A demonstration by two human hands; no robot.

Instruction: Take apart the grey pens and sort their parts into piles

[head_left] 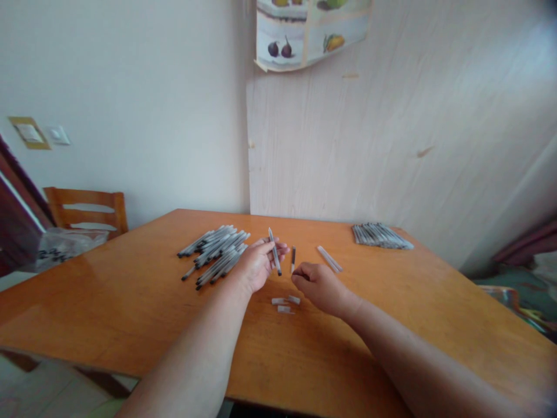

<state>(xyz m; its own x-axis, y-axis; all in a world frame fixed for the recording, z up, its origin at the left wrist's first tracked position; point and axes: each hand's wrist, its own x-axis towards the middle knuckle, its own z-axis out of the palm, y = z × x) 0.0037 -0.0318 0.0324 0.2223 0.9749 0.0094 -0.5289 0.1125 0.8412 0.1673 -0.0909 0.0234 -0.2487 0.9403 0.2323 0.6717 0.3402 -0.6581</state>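
My left hand (261, 264) is closed around a slim pen (275, 254), its pale point up and its black end down. Close to the right of it, my right hand (319, 284) is curled with thumb and fingers pressed together. A short dark stick with a pale lower end (293, 258) meets those fingertips; I cannot tell whether they hold it or it lies behind them. Below the hands lie several small clear pen caps (284, 301). Left of my left hand is a loose pile of pens (217, 249) with black ends.
Two clear thin tubes (329, 259) lie beyond my right hand. A flat bundle of pens (380, 236) rests at the table's (143, 313) far right. A wooden chair (89, 203) and a clear plastic bag (65, 247) are at the left, with a wall behind.
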